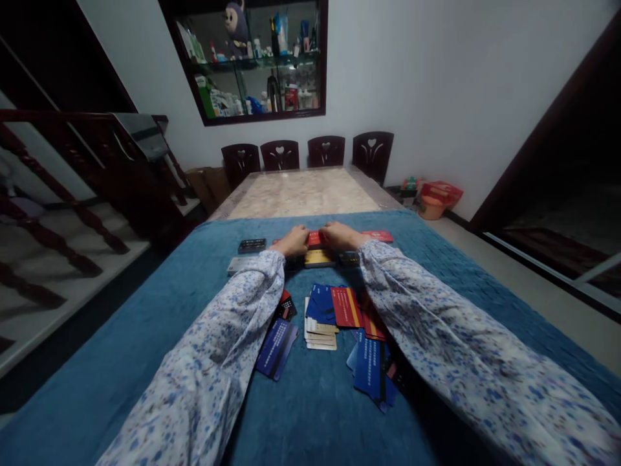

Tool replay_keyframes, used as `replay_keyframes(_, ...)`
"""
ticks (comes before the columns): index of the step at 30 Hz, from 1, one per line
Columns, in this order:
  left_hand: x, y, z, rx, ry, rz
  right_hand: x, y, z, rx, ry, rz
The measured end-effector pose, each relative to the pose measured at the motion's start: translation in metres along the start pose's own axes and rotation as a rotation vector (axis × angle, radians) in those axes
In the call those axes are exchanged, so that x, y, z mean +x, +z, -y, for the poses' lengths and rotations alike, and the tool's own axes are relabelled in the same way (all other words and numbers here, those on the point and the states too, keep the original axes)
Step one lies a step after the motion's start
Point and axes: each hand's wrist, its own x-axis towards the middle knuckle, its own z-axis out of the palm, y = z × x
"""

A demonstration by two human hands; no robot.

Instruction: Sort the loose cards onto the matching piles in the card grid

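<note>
Both my hands reach to the far part of the blue cloth, at the rows of stacked cards. My left hand (294, 241) is closed at the left end of a red card stack (315, 240), and my right hand (339, 237) is closed at its right end. Just in front lies a gold card stack (319, 259). A black stack (252, 245) and a silver-grey stack (239, 265) sit left of my left hand. Another red stack (378, 236) is beyond my right wrist. Nearer me, loose blue cards (371, 366), red cards (346, 307), cream cards (321, 340) and a purple-blue card (277, 347) overlap. My sleeves hide some cards.
The blue cloth (194, 336) covers the near part of a long table, whose marbled top (301, 191) shows beyond. Several dark chairs (326, 151) stand at the far end. Left is a wooden railing (63, 188); right, on the floor, an orange bucket (431, 207).
</note>
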Motion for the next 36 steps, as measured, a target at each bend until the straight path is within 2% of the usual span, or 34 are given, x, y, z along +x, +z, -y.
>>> replay_keyframes(9,0.01,0.004,0.0,0.064,-0.029,0.079,0.01,0.007,-0.004,0.016,0.029,0.017)
replay_keyframes(19,0.01,0.001,-0.005,0.074,-0.065,0.17,0.016,0.01,-0.007,-0.027,0.005,0.089)
replay_keyframes(31,0.016,0.001,0.001,0.07,-0.038,0.175,0.026,0.019,-0.015,0.035,0.025,0.108)
replay_keyframes(36,0.016,0.0,0.0,0.073,-0.034,0.177,0.023,0.016,-0.013,0.047,0.029,0.112)
